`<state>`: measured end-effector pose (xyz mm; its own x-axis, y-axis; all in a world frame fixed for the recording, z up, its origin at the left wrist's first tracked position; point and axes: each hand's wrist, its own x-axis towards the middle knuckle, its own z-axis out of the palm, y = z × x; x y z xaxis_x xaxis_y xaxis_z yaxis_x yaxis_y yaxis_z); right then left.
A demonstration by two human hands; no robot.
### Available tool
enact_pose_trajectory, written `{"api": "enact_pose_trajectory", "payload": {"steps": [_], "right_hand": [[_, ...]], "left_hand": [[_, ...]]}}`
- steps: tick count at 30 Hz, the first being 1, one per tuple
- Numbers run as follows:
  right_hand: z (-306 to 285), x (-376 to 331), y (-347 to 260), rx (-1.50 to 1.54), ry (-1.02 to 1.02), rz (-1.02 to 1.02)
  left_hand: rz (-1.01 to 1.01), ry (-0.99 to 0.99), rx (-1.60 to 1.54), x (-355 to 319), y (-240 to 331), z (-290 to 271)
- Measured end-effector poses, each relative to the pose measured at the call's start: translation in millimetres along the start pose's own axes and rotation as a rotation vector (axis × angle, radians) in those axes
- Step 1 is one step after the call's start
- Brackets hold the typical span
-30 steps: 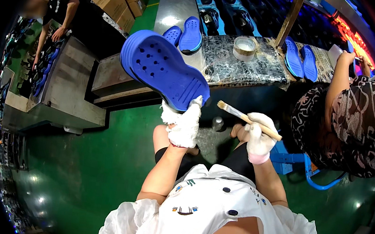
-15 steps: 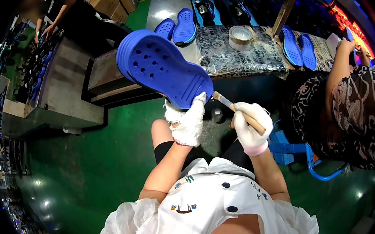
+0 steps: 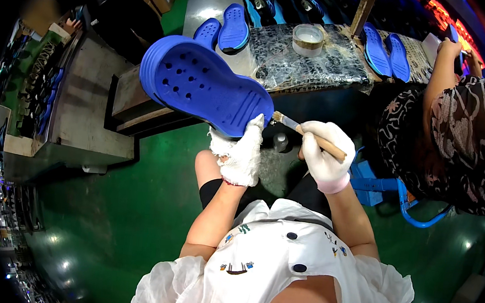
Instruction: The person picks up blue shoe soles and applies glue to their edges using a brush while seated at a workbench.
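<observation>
My left hand (image 3: pixel 242 154), in a worn white glove, grips a blue shoe sole (image 3: pixel 213 88) by its narrow end, thumb over the rim. The sole is tilted, with its hollow inner side, holes and ridges showing. In my gloved right hand (image 3: pixel 327 156) is a wooden-handled brush (image 3: pixel 318 139), held like a pen. Its bristles are at the sole's narrow end, on the outer edge; whether they touch it I cannot tell.
On the bench ahead, a bowl (image 3: pixel 308 40) stands on a plastic-wrapped surface (image 3: pixel 313 71). Blue soles lie left of it (image 3: pixel 233 28) and right (image 3: pixel 399 58). A co-worker in a patterned top (image 3: pixel 469 131) sits at right, beside a blue metal frame (image 3: pixel 402 200); another person stands far left.
My left hand and the sole have shifted slightly left. The brush stays close to the sole's edge. At far left the other person has straightened and moved back from the rack.
</observation>
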<state>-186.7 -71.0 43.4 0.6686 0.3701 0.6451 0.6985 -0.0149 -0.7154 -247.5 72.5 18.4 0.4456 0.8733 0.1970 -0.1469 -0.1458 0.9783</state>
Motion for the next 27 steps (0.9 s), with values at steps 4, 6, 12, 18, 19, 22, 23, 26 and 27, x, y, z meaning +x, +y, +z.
{"api": "enact_pose_trajectory", "payload": {"steps": [4,6,12,18,19,22,23,26,27], "right_hand": [[1.5,-6.3,3.0,0.073,0.066,0.041],[3.9,-1.0,-1.4,0.049,0.025,-0.020],[-5.5,-33.6,41.4,0.274,0.243,0.315],[10.8,-107.4,145.9,0.144,0.247,0.636],[24.7,-148.3,191.2,-0.084,0.221,0.745],[28.2,-144.3,170.4,-0.177,0.099,0.644],[24.9,-136.0,165.9,-0.182,0.020,0.703],[29.9,-161.1,208.9,-0.215,-0.074,0.743],[29.4,-162.5,210.3,-0.273,-0.081,0.755]], "left_hand": [[-0.009,-0.047,0.031,0.9,12.1,0.8],[0.039,-0.045,-0.007,3.1,-5.8,1.2],[0.102,-0.170,0.016,15.5,-7.0,1.7],[-0.341,-0.559,0.124,15.4,18.5,40.9],[-0.438,-0.706,0.139,11.6,28.4,59.3],[-0.628,-1.008,0.129,3.2,28.1,112.4],[-0.688,-1.089,0.134,-0.4,35.4,133.7],[-0.637,-1.209,-0.048,-9.7,1.9,213.8],[-0.591,-1.247,0.003,-5.4,14.7,236.2]]}}
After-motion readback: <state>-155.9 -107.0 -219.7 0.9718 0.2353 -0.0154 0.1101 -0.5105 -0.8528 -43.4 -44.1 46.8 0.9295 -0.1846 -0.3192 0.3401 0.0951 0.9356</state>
